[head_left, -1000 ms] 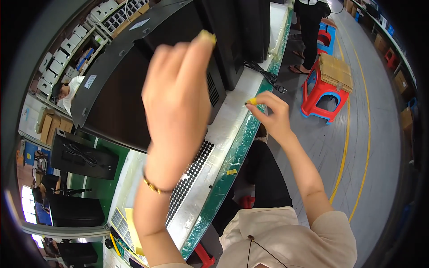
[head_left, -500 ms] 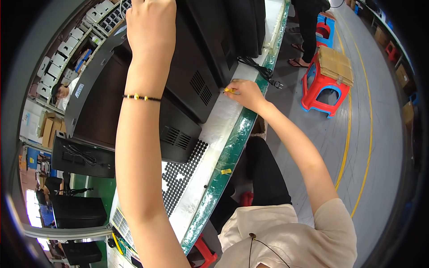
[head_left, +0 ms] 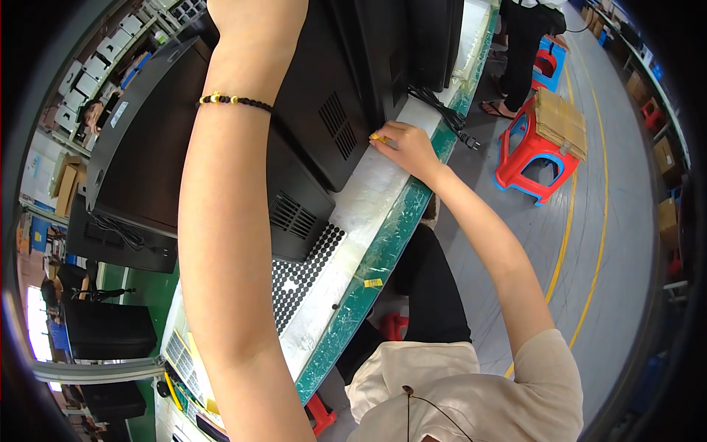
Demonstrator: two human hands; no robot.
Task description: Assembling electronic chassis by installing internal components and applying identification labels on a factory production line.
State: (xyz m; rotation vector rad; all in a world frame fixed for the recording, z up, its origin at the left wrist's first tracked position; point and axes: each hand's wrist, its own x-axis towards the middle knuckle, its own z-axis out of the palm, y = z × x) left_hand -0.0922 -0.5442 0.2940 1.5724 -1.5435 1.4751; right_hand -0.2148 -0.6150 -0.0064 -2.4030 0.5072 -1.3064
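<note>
My left arm stretches far forward over a row of black vented housings [head_left: 331, 81], and only the back of my left hand [head_left: 258, 26] shows at the top edge. Its fingers lie outside the picture. At the right, my right hand [head_left: 406, 149] pinches a small yellow piece [head_left: 378, 138] between thumb and fingertips, close against the lower edge of one housing. The kind of yellow piece is too small to make out. Nearer to me, a sheet of round black pads [head_left: 313, 269] lies on the white workbench top [head_left: 368, 195], partly covered by my left forearm.
A black power cord [head_left: 442, 110] hangs its plug over the bench's green edge [head_left: 353, 309]. A red and blue stool [head_left: 541, 147] with cardboard on top stands in the aisle, near a person in dark trousers [head_left: 519, 59]. More black units [head_left: 110, 328] stand at the left.
My left hand has moved farther forward, so its fingers have left the picture. My right hand stays at the housing edge with the yellow piece. The whole view has shifted slightly.
</note>
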